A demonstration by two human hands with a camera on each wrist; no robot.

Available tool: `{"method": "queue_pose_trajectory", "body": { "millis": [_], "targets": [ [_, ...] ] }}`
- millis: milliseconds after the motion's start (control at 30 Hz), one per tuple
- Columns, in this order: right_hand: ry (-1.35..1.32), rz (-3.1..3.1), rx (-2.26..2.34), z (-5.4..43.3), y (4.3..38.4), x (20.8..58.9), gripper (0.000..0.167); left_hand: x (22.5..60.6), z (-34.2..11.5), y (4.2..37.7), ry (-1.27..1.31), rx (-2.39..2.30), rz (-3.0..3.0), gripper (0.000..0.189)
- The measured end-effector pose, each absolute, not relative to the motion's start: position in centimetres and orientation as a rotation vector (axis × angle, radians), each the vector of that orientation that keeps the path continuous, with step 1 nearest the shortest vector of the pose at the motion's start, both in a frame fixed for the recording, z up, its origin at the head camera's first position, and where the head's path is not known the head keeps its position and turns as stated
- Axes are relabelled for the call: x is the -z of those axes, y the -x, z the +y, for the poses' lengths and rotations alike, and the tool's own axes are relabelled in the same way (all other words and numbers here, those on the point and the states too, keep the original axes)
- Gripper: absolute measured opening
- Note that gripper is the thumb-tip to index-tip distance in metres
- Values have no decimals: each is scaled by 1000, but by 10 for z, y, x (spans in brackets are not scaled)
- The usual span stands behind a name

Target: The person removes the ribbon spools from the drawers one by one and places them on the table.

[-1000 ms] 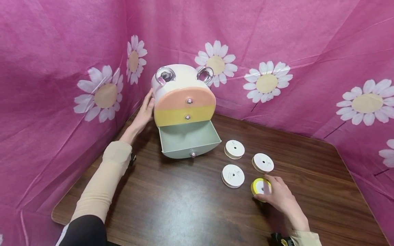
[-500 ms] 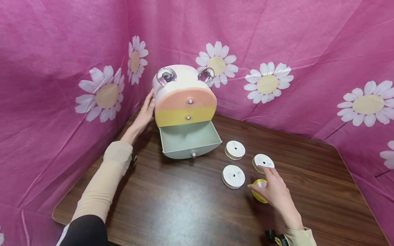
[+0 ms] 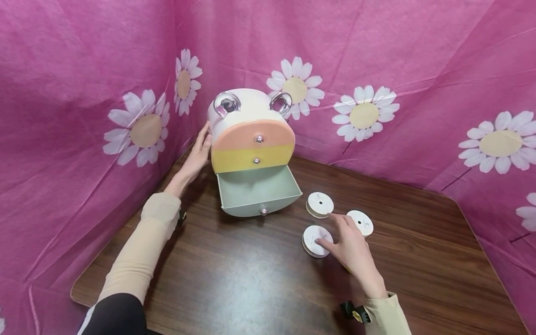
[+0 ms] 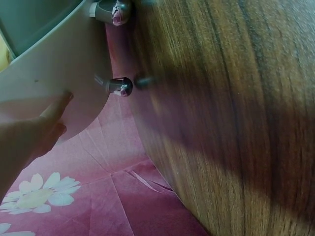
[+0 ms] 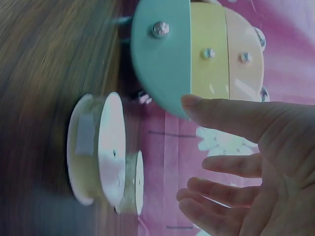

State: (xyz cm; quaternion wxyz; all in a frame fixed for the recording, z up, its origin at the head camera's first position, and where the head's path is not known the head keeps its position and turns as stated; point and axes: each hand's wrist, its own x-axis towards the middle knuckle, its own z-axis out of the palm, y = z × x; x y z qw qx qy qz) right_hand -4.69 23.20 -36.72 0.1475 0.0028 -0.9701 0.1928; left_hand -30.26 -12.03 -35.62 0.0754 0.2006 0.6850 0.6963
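A small frog-shaped chest of drawers (image 3: 242, 111) stands on the table, its green bottom drawer (image 3: 257, 186) pulled out with nothing seen inside. My left hand (image 3: 195, 158) rests on the chest's side, fingers fairly straight. Over the ribbon spools my right hand (image 3: 353, 251) hovers with thumb and fingers spread, holding nothing. Below its thumb lies one white-faced spool (image 3: 311, 236); another spool (image 3: 319, 204) lies beyond the fingertips. A third spool (image 3: 363, 222) is partly covered by the hand. In the right wrist view, the nearest spool (image 5: 112, 147) sits apart from the fingers.
The brown wooden table (image 3: 234, 279) reaches toward me and to the right. Pink cloth (image 3: 402, 42) printed with daisies hangs behind and at the left. Short metallic feet (image 4: 120, 87) hold the chest off the table.
My right hand has let go of the yellow-edged spool and moved left above the white ones. That yellow spool is now almost wholly hidden under the hand. The left hand stays put.
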Motion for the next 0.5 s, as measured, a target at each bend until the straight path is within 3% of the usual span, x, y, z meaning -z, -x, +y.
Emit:
{"method": "queue_pose_trajectory", "body": {
  "millis": [500],
  "targets": [
    [-20,-2800,-668,190,73,372,67,357,-121,303,-598,-2085,2047,61]
  ]
}}
